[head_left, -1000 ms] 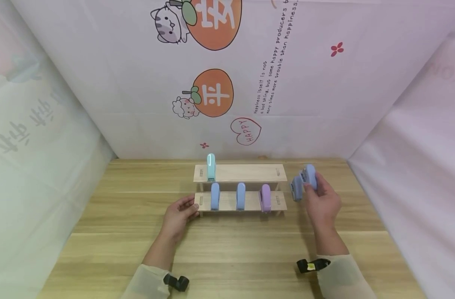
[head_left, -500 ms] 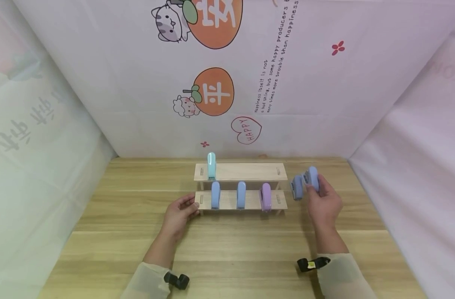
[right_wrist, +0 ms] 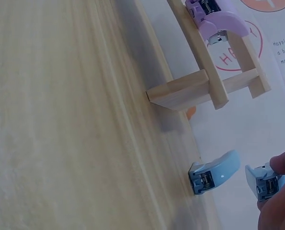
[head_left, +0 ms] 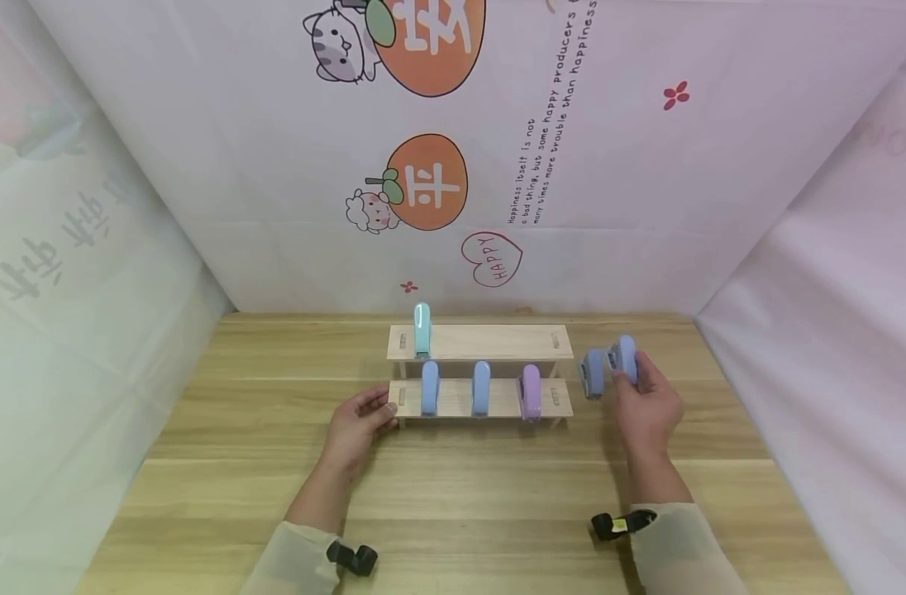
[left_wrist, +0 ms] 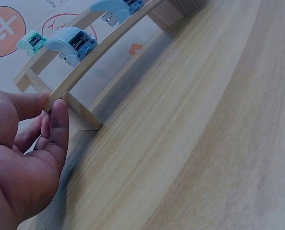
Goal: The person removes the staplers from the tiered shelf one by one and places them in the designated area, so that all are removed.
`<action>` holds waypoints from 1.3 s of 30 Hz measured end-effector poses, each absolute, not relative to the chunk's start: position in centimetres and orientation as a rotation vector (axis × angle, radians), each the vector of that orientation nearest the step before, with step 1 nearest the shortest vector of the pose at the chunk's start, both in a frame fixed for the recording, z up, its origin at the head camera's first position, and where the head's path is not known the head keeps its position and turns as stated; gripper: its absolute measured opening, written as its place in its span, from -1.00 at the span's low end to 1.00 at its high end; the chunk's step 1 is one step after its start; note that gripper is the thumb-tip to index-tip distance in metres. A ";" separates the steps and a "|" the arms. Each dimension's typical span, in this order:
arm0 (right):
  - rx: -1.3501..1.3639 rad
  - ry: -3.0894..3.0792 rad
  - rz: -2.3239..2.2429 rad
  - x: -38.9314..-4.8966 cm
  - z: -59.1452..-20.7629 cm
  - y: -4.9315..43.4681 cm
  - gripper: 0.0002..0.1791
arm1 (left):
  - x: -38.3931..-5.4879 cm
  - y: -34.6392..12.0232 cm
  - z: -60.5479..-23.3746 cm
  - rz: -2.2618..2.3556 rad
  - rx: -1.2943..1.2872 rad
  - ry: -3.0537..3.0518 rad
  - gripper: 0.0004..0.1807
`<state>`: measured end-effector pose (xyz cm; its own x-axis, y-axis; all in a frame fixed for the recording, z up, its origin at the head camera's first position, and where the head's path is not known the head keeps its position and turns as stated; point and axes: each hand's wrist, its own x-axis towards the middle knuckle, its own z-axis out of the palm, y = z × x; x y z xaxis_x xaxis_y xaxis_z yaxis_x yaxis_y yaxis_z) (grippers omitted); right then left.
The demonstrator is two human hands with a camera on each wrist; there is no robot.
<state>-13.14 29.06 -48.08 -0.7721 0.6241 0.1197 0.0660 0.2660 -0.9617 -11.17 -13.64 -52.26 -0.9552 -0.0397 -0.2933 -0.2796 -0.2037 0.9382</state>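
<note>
My left hand (head_left: 358,426) pinches the left end of the front board of a two-step wooden rack (head_left: 453,401), thumb above and fingers below, as the left wrist view shows. On that board stand two blue staplers, the left stapler (head_left: 429,388) and the middle stapler (head_left: 480,388), with a purple stapler (head_left: 530,392) at the right. A mint stapler (head_left: 422,330) stands on the left of the back board. Right of the rack, my right hand (head_left: 649,409) grips a blue stapler (head_left: 622,357) between thumb and fingers. Another blue stapler (right_wrist: 214,173) stands on the table just left of it.
The rack and staplers are near the back of a wooden table (head_left: 460,512). Behind it rises a white printed cloth (head_left: 602,248), and more cloth hangs at both sides. A black camera strap (head_left: 624,525) is on the right wrist.
My right hand has shifted slightly right and toward me with the blue stapler, widening the gap to the stapler beside it. The left hand stays on the rack.
</note>
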 end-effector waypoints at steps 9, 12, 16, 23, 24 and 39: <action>-0.709 -2.094 1.554 -13.3 -48.6 29.4 -0.44 | -11.2 -13.6 -52.3 2.300 -0.387 1.866 -0.50; -0.713 -2.098 1.567 -13.4 -48.9 29.5 -0.42 | -11.2 -13.6 -52.3 2.299 -0.393 1.868 -0.50; -0.737 -2.096 1.606 -13.4 -49.3 29.6 -0.40 | -11.2 -13.6 -52.4 2.295 -0.393 1.872 -0.50; -0.840 -2.121 1.702 -13.5 -49.5 29.7 -0.34 | -10.9 -13.6 -52.2 2.290 -0.395 1.881 -0.51; -0.852 -2.119 1.712 -13.5 -49.6 29.8 -0.33 | -10.9 -13.6 -52.2 2.293 -0.396 1.879 -0.51; -0.870 -2.164 1.719 -14.1 -50.6 30.4 -0.35 | -11.2 -13.6 -52.2 2.295 -0.377 1.888 -0.50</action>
